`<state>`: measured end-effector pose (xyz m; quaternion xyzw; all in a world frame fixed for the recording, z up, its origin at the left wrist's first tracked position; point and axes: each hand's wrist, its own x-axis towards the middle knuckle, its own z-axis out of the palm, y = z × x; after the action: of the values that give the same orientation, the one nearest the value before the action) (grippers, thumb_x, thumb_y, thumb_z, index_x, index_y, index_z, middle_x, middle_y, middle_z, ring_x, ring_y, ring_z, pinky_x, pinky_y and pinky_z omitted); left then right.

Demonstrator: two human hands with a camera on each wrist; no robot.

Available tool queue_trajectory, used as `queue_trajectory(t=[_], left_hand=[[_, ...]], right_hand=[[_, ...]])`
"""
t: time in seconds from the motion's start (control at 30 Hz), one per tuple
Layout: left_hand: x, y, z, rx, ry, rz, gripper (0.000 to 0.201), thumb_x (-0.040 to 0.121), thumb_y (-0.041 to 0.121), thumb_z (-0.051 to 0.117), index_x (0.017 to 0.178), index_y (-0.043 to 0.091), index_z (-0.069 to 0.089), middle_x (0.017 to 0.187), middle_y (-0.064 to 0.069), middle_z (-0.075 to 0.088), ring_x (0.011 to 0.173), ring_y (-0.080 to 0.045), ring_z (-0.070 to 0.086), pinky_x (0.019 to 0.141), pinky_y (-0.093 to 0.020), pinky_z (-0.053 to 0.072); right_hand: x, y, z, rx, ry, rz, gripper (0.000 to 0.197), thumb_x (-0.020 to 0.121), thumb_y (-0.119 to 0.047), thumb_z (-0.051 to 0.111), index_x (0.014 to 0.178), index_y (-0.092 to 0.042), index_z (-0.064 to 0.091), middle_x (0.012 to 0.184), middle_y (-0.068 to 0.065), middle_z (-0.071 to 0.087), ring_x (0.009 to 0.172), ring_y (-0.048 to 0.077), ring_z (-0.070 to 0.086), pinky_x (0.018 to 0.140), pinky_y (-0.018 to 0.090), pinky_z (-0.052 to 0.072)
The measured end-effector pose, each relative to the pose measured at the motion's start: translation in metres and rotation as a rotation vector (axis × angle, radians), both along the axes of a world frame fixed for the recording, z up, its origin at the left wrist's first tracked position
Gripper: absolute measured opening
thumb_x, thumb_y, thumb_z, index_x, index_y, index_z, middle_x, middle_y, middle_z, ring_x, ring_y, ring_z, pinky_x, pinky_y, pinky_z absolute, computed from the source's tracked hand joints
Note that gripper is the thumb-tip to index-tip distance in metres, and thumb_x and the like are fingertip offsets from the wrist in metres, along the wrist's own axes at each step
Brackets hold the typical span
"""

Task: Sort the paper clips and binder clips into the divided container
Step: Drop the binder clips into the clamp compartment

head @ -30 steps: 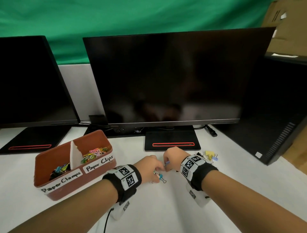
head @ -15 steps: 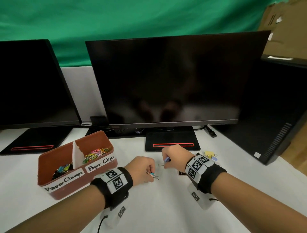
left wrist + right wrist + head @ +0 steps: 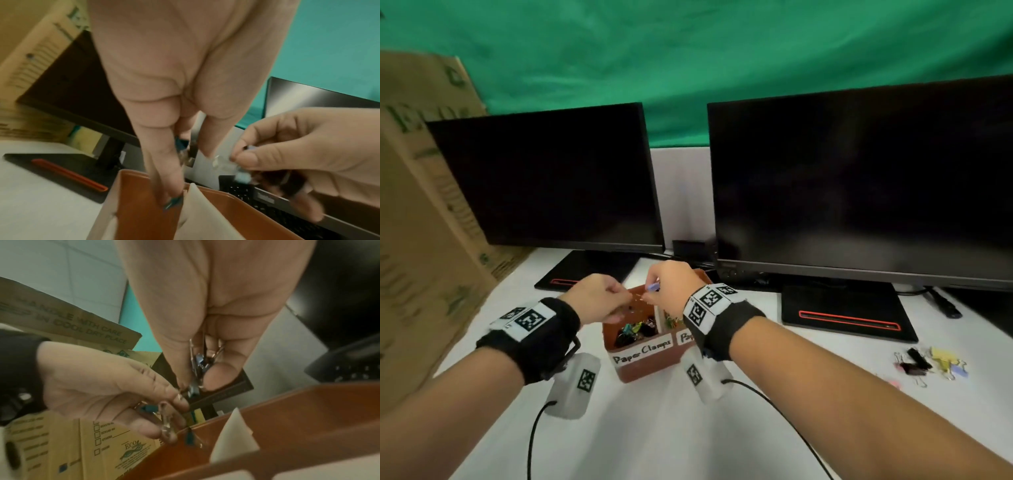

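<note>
The red-brown divided container (image 3: 654, 368) stands on the white table, with binder clips (image 3: 635, 330) in its left compartment labelled "Paper Clamps". A white divider (image 3: 232, 436) splits it. Both hands hover over its far rim. My left hand (image 3: 619, 295) pinches a teal binder clip (image 3: 150, 408) by its wire handles above the left compartment. Another teal clip (image 3: 188, 437) shows just under those fingers, at the container's rim. My right hand (image 3: 654, 288) pinches a pale blue binder clip (image 3: 653, 287) between thumb and forefinger, also seen in the right wrist view (image 3: 194, 387).
Several loose binder clips (image 3: 928, 363), black, yellow and lilac, lie on the table to the right. Two dark monitors (image 3: 859, 185) with their stands (image 3: 846, 313) line the back. A cardboard box (image 3: 421, 240) stands at the left.
Both hands moved left from the middle of the table to above the container, each carrying its clip. The head view swung left with them.
</note>
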<state>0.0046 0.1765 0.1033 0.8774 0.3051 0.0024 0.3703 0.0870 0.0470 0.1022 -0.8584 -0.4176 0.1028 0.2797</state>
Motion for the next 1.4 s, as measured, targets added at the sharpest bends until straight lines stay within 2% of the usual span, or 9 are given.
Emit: queue_trajectory(t=[0.07,0.2,0.47,0.6,0.67,0.73,0.83,1.03,1.4], left_hand=[[0.000,0.003,-0.003,-0.136,-0.050,0.062,0.027,0.098,0.031,0.044,0.095,0.010,0.060,0.107,-0.014,0.066,0.093,-0.024,0.064,0.087,-0.037,0.055],[0.006,-0.006,0.000,-0.298,-0.051,0.031,0.052,0.097,0.049,0.033,0.137,0.016,0.043,0.139,-0.014,0.049,0.125,-0.027,0.049,0.100,-0.035,0.042],[0.042,-0.116,-0.010,-0.042,-0.176,-0.405,0.022,0.092,0.037,0.053,0.110,0.027,0.061,0.108,0.009,0.064,0.099,-0.008,0.061,0.090,-0.030,0.051],[0.071,-0.198,-0.038,-0.024,-0.126,-0.626,0.036,0.085,0.030,0.066,0.119,0.023,0.056,0.123,0.004,0.055,0.101,-0.011,0.058,0.081,-0.022,0.048],[0.081,-0.230,-0.055,0.033,-0.108,-0.731,0.045,0.084,0.030,0.067,0.125,0.025,0.052,0.131,0.001,0.048,0.109,-0.013,0.052,0.088,-0.019,0.041],[0.091,-0.261,-0.073,0.105,-0.065,-0.844,0.050,0.084,0.033,0.066,0.130,0.030,0.047,0.134,0.002,0.041,0.120,-0.014,0.046,0.098,-0.020,0.036],[0.105,-0.293,-0.097,0.193,0.013,-1.007,0.053,0.082,0.031,0.064,0.132,0.035,0.046,0.133,0.001,0.040,0.124,-0.017,0.044,0.108,-0.028,0.035],[0.125,-0.319,-0.117,0.339,0.119,-1.122,0.049,0.084,0.023,0.061,0.132,0.027,0.050,0.133,-0.001,0.042,0.121,-0.026,0.041,0.109,-0.035,0.032],[0.123,-0.301,-0.117,0.276,0.100,-0.965,0.033,0.073,0.021,0.072,0.104,0.018,0.063,0.102,0.000,0.051,0.088,-0.014,0.051,0.079,-0.024,0.046]], right_hand=[[-0.006,0.012,-0.006,0.042,0.097,-0.016,0.031,0.087,-0.029,0.064,0.112,-0.012,0.060,0.110,0.009,0.066,0.097,0.022,0.063,0.084,0.031,0.052],[-0.007,-0.010,-0.011,0.081,0.108,-0.013,0.045,0.087,-0.040,0.060,0.126,-0.018,0.053,0.113,0.004,0.064,0.097,0.016,0.060,0.074,0.023,0.047],[0.035,-0.178,-0.003,-0.122,0.004,-0.201,0.027,0.087,-0.031,0.062,0.112,-0.021,0.062,0.108,-0.001,0.068,0.090,0.015,0.060,0.090,0.031,0.051],[0.063,-0.276,-0.017,-0.396,-0.032,-0.358,0.038,0.083,-0.022,0.066,0.121,-0.023,0.058,0.122,0.002,0.060,0.095,0.017,0.057,0.080,0.020,0.048],[0.071,-0.306,-0.027,-0.532,0.017,-0.398,0.047,0.082,-0.020,0.067,0.127,-0.023,0.053,0.129,0.003,0.054,0.093,0.019,0.057,0.064,0.012,0.046],[0.079,-0.330,-0.040,-0.591,0.096,-0.412,0.053,0.080,-0.021,0.070,0.130,-0.024,0.052,0.133,0.005,0.051,0.095,0.020,0.057,0.071,0.020,0.048],[0.087,-0.345,-0.057,-0.620,0.150,-0.399,0.057,0.079,-0.016,0.072,0.131,-0.023,0.051,0.136,0.006,0.049,0.116,0.025,0.054,0.096,0.030,0.045],[0.099,-0.347,-0.073,-0.682,0.099,-0.337,0.058,0.079,-0.029,0.069,0.133,-0.030,0.049,0.137,0.000,0.046,0.125,0.023,0.048,0.102,0.033,0.043],[0.100,-0.333,-0.086,-0.572,0.059,-0.304,0.032,0.077,-0.024,0.073,0.107,-0.017,0.065,0.107,0.001,0.061,0.096,0.018,0.057,0.076,0.023,0.042]])
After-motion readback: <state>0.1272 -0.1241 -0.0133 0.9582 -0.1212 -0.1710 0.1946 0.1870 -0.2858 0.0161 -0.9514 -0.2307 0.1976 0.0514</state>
